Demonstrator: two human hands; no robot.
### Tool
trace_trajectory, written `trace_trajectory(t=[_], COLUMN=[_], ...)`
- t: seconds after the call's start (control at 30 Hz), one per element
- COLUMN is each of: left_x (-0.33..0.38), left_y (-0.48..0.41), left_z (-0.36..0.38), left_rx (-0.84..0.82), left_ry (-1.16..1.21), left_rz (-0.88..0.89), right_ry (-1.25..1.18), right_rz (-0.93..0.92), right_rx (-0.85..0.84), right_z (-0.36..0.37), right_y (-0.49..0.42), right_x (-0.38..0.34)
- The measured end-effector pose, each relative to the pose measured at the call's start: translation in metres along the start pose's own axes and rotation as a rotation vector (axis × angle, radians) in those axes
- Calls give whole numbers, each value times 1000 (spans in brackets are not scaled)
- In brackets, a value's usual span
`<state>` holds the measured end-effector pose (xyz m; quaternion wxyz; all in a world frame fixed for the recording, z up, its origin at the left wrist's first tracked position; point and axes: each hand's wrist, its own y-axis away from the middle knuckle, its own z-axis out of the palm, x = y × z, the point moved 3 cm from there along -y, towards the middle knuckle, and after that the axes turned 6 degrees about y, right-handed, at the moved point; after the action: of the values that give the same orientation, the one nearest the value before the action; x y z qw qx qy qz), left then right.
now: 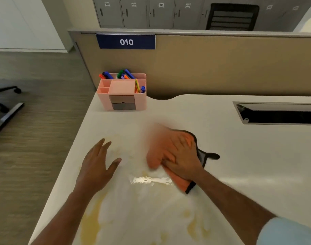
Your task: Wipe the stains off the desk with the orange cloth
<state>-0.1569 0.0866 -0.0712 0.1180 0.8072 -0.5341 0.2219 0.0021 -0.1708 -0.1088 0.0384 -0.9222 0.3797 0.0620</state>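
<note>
An orange cloth (160, 149) with a dark edge lies crumpled on the white desk (248, 156), blurred by motion on its left side. My right hand (184, 158) presses down on it and grips its folds. My left hand (98, 165) rests flat on the desk to the left, fingers spread, holding nothing. Yellowish stains (91, 221) smear the desk near its front, under and between my forearms, with a wet shiny patch (151, 180) just below the cloth. Fainter yellow marks (114, 149) lie beside my left fingertips.
A pink desk organiser (122, 92) with coloured markers stands at the back left corner. A cable slot (282, 114) opens in the desk at the right. A beige partition (221, 68) with a "010" sign backs the desk. The desk's left edge drops to the floor.
</note>
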Motion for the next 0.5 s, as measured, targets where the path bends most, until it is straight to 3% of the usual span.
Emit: trace_trajectory(t=[0.13,0.3,0.5], left_x=[-19,-73,-101], left_y=[20,72,93], left_z=[-16,-40,-40], left_rx=[12,72,89], left_ry=[-2,70,102], left_rz=[10,-122,-97], right_ry=[-37,-30,-145], right_rz=[49,320,244], right_rx=[39,-55,-97], right_z=[-6,-15,-5], right_y=[48,-32,-137], right_x=[31,36,-70])
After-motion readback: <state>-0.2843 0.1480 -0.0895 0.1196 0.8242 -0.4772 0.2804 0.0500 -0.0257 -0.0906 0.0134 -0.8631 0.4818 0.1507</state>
